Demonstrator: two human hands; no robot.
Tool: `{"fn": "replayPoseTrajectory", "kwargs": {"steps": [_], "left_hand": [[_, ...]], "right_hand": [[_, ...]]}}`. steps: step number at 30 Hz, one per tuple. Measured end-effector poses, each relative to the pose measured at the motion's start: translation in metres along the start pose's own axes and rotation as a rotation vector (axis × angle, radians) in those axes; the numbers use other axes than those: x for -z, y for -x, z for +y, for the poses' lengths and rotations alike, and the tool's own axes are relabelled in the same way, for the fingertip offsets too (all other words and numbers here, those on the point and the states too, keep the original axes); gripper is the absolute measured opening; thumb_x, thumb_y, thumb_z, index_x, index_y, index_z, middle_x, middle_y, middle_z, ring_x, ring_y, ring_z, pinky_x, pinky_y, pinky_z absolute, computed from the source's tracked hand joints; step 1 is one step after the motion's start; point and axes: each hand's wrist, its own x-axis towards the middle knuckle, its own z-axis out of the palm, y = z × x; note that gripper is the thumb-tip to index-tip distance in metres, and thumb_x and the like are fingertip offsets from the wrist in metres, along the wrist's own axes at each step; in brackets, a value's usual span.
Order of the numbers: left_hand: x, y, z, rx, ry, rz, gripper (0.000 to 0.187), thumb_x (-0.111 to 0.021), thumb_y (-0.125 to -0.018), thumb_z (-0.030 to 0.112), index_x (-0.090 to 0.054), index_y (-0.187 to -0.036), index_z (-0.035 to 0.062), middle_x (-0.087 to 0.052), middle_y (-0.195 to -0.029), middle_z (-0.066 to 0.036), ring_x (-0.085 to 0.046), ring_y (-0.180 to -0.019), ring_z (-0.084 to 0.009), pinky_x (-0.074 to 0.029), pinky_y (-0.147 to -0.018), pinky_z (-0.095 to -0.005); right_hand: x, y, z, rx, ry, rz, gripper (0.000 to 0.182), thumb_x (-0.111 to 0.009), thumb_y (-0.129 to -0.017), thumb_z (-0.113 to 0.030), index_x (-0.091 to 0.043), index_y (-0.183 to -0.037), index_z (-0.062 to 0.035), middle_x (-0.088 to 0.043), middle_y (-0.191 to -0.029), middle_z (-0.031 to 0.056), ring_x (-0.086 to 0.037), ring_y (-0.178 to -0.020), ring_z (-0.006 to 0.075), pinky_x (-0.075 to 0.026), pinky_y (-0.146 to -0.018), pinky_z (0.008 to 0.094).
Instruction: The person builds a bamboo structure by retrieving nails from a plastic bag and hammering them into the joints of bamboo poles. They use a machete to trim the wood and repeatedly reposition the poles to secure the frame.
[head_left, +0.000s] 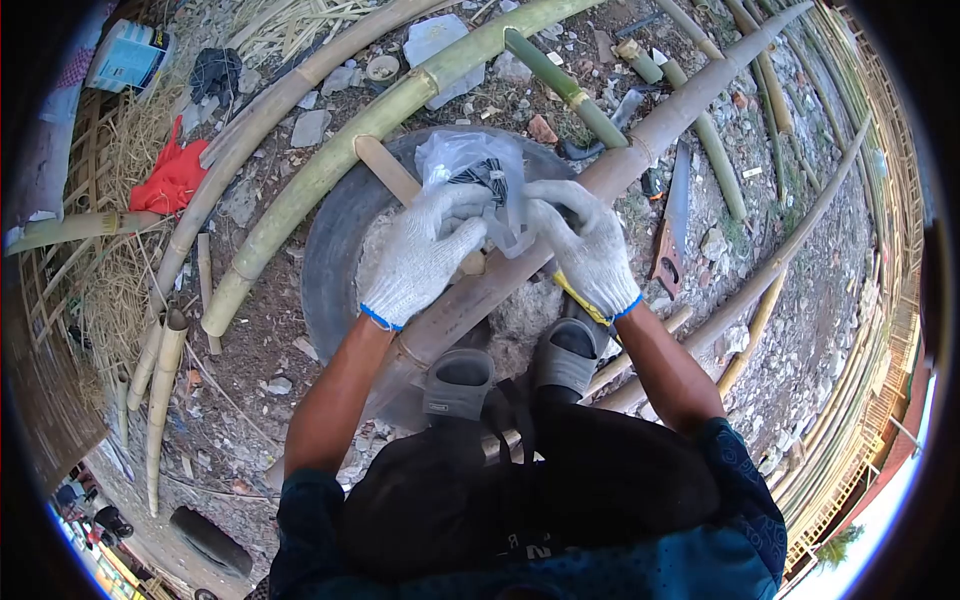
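A clear plastic bag point(455, 152) with a bunch of thin dark pieces, possibly nails, point(490, 176) inside is between my hands, above a bamboo pole. My left hand point(425, 250), in a white knit glove with a blue cuff, is closed around the bag's left side. My right hand point(588, 245), gloved the same way, pinches the bag's twisted edge, its fingertips curled inward. The brown bamboo pole point(450, 320) runs diagonally beneath both hands, across a large tire point(330, 270) on the ground. Part of the bag is hidden behind my left fingers.
A handsaw point(672, 235) lies right of the pole. Green bamboo point(300, 190) arches on the left, near a red cloth point(172, 172). My sandaled feet point(462, 385) stand close to the pole. Stones and bamboo offcuts point(640, 62) litter the ground. A blue-and-white bucket point(128, 55) is at upper left.
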Motion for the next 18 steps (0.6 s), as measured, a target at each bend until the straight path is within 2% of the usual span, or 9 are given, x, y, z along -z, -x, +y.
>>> {"fn": "replayPoseTrajectory", "kwargs": {"steps": [1, 3, 4, 5, 6, 8, 12, 16, 18], "left_hand": [[0.003, 0.012, -0.003, 0.005, -0.08, 0.014, 0.027, -0.066, -0.102, 0.005, -0.066, -0.127, -0.0038, -0.072, -0.116, -0.011, -0.069, -0.111, -0.0187, -0.056, -0.098, -0.0335], [0.003, 0.036, -0.029, 0.182, 0.13, 0.086, 0.024, -0.067, -0.102, 0.005, -0.068, -0.124, -0.0037, -0.073, -0.115, -0.01, -0.07, -0.108, -0.0173, -0.057, -0.095, -0.0336], [-0.001, 0.047, -0.048, 0.273, 0.239, 0.126, 0.022, -0.067, -0.102, 0.005, -0.069, -0.122, -0.0037, -0.073, -0.114, -0.009, -0.07, -0.106, -0.0167, -0.057, -0.094, -0.0336], [-0.008, 0.053, -0.065, 0.247, 0.267, 0.152, 0.022, -0.072, -0.098, 0.008, -0.073, -0.118, -0.0016, -0.076, -0.106, -0.009, -0.071, -0.098, -0.017, -0.057, -0.088, -0.0339], [-0.014, 0.055, -0.075, 0.204, 0.234, 0.154, 0.022, -0.072, -0.098, 0.009, -0.073, -0.117, -0.0018, -0.077, -0.106, -0.009, -0.071, -0.097, -0.0168, -0.056, -0.088, -0.0338], [-0.027, 0.052, -0.086, 0.115, 0.164, 0.149, 0.022, -0.072, -0.097, 0.01, -0.074, -0.116, -0.0023, -0.077, -0.106, -0.01, -0.071, -0.097, -0.0165, -0.056, -0.089, -0.0335], [-0.034, 0.042, -0.093, 0.22, 0.159, 0.077, 0.025, -0.07, -0.098, 0.014, -0.077, -0.114, -0.0027, -0.079, -0.109, -0.012, -0.072, -0.102, -0.0176, -0.055, -0.093, -0.0321], [-0.029, 0.042, -0.095, 0.196, 0.081, 0.041, 0.025, -0.069, -0.097, 0.014, -0.078, -0.115, -0.0015, -0.08, -0.112, -0.013, -0.074, -0.102, -0.0199, -0.056, -0.093, -0.0337], [-0.026, 0.041, -0.093, 0.191, 0.074, 0.007, 0.025, -0.069, -0.097, 0.015, -0.078, -0.115, -0.0006, -0.079, -0.112, -0.014, -0.074, -0.102, -0.0209, -0.056, -0.093, -0.0344]], "right_hand": [[0.006, 0.013, 0.013, -0.026, 0.029, 0.069, 0.018, -0.075, -0.097, -0.017, -0.076, -0.107, -0.0021, -0.073, -0.104, 0.0115, -0.07, -0.092, 0.0199, -0.056, -0.085, 0.0337], [0.023, 0.047, 0.049, -0.139, 0.332, 0.043, 0.026, -0.075, -0.095, -0.02, -0.074, -0.115, -0.0045, -0.071, -0.107, 0.0153, -0.071, -0.092, 0.0276, -0.057, -0.083, 0.0382], [0.025, 0.067, 0.072, -0.085, 0.521, 0.013, 0.029, -0.075, -0.094, -0.021, -0.072, -0.119, -0.0057, -0.07, -0.107, 0.0164, -0.07, -0.093, 0.0306, -0.057, -0.082, 0.0408], [0.025, 0.085, 0.097, -0.025, 0.708, -0.019, 0.033, -0.075, -0.094, -0.022, -0.07, -0.122, -0.0069, -0.069, -0.106, 0.0174, -0.07, -0.093, 0.0336, -0.057, -0.081, 0.0433], [0.024, 0.097, 0.114, 0.036, 0.893, -0.053, 0.036, -0.075, -0.093, -0.023, -0.068, -0.126, -0.0081, -0.068, -0.106, 0.0184, -0.069, -0.093, 0.0366, -0.058, -0.081, 0.0459], [0.022, 0.106, 0.13, -0.023, 0.954, -0.122, 0.04, -0.075, -0.093, -0.024, -0.064, -0.128, -0.0084, -0.066, -0.106, 0.0191, -0.068, -0.094, 0.0401, -0.057, -0.08, 0.05], [0.024, 0.111, 0.143, -0.073, 0.974, -0.18, 0.036, -0.073, -0.093, -0.022, -0.061, -0.123, -0.0058, -0.065, -0.103, 0.019, -0.068, -0.094, 0.0411, -0.056, -0.079, 0.0525], [0.037, 0.117, 0.123, -0.069, 0.811, -0.204, 0.031, -0.068, -0.096, -0.021, -0.058, -0.12, -0.0028, -0.066, -0.104, 0.0232, -0.069, -0.088, 0.0444, -0.056, -0.079, 0.0549], [0.052, 0.119, 0.107, -0.073, 0.657, -0.274, 0.026, -0.064, -0.099, -0.017, -0.06, -0.119, -0.0003, -0.068, -0.102, 0.025, -0.069, -0.085, 0.045, -0.056, -0.077, 0.0526]]}}
